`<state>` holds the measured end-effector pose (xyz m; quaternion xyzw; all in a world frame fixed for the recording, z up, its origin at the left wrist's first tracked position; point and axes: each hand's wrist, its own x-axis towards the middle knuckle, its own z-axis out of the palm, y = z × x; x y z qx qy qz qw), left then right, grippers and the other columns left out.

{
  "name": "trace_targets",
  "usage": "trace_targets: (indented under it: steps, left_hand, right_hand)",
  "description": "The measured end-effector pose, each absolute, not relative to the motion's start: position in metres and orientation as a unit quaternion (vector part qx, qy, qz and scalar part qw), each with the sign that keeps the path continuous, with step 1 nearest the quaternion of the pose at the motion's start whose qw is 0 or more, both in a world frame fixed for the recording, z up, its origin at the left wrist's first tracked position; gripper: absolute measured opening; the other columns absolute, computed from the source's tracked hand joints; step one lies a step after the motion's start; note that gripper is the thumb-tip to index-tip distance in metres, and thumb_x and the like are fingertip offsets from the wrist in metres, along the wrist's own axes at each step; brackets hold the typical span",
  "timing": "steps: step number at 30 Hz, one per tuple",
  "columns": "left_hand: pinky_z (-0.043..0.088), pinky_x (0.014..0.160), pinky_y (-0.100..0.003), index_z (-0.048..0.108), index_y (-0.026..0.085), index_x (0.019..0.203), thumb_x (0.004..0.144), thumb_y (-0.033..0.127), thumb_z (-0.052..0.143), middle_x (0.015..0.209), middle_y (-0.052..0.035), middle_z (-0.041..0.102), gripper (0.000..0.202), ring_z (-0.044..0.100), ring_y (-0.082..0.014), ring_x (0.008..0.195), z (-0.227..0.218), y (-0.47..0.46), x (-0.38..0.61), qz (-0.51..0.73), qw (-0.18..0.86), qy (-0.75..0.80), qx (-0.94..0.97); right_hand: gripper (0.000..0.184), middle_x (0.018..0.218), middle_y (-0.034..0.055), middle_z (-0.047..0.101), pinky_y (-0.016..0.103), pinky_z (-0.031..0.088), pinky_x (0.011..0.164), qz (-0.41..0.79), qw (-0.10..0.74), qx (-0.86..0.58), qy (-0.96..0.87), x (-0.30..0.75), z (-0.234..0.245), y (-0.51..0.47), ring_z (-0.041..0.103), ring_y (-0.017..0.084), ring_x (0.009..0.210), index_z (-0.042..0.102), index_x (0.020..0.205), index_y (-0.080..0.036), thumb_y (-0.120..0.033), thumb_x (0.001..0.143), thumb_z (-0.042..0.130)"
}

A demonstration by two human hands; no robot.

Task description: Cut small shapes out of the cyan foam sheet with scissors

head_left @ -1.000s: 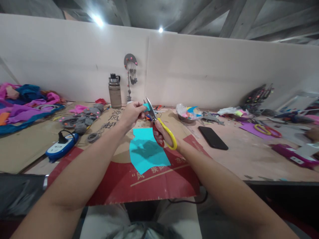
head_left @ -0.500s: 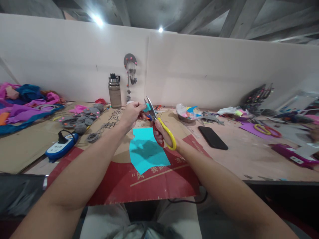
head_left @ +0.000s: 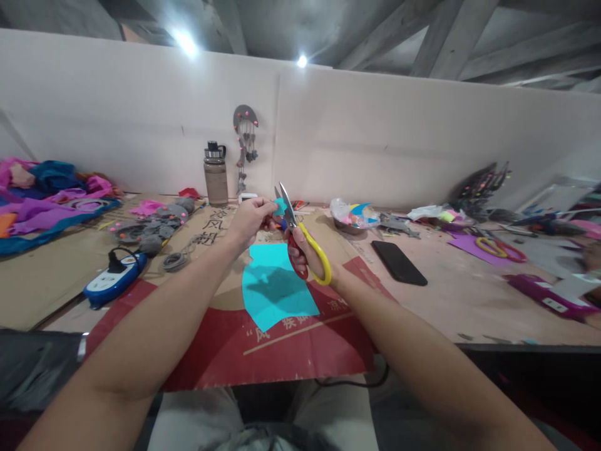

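Note:
My left hand (head_left: 251,219) pinches a small turquoise scrap (head_left: 280,205) held up over the table. My right hand (head_left: 305,254) grips scissors (head_left: 300,235) with yellow and red handles, their blades parted around the scrap's edge. Below both hands a larger turquoise sheet (head_left: 275,285) lies flat on a red and brown cardboard mat (head_left: 225,338).
A black phone (head_left: 399,262) lies right of the mat. A blue power strip (head_left: 111,280) and grey felt pieces (head_left: 150,228) sit to the left, a water bottle (head_left: 216,174) stands by the back wall. Coloured fabric (head_left: 42,200) is piled at far left; more scissors (head_left: 495,246) lie at right.
The hands and scissors stay almost where they were; the scrap sits a little further between the blades. The view has shifted slightly.

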<state>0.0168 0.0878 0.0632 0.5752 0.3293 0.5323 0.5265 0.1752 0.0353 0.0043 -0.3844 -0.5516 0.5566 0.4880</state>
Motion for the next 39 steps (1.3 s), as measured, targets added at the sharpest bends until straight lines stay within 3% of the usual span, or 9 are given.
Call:
trace_targets:
  steps: [21,32,39]
  left_hand:
    - [0.029,0.040,-0.020,0.062,0.014,0.058,0.070,0.038,0.083,0.055,-0.0030,0.064,0.034,0.048,-0.0051,0.039,0.059,0.087,0.016,0.510,0.520,0.326,0.603]
    - [0.036,0.043,-0.018,0.062,0.013,0.066,0.071,0.030,0.083,0.060,-0.0023,0.066,0.027,0.052,-0.0051,0.043,0.060,0.084,0.020,0.500,0.584,0.308,0.561]
    - [0.047,0.056,-0.019,0.052,0.017,0.072,0.073,0.016,0.075,0.064,0.0004,0.065,0.023,0.067,-0.0115,0.060,0.060,0.091,0.018,0.551,0.576,0.297,0.526]
  right_hand:
    - [0.068,0.058,-0.0111,0.041,0.017,0.029,0.034,0.554,0.514,-0.384,-0.530,0.172,0.006,0.033,0.030,0.004,0.041,0.046,0.092,-0.023,-0.084,0.070,0.069]
    - [0.070,0.055,-0.0094,0.040,0.021,0.032,0.029,0.538,0.520,-0.385,-0.540,0.171,0.009,0.027,0.035,0.007,0.036,0.048,0.087,-0.023,-0.089,0.071,0.062]
    - [0.073,0.059,-0.0090,0.042,0.021,0.034,0.030,0.493,0.534,-0.393,-0.562,0.177,0.005,0.039,0.037,0.007,0.037,0.051,0.095,-0.023,-0.091,0.072,0.058]
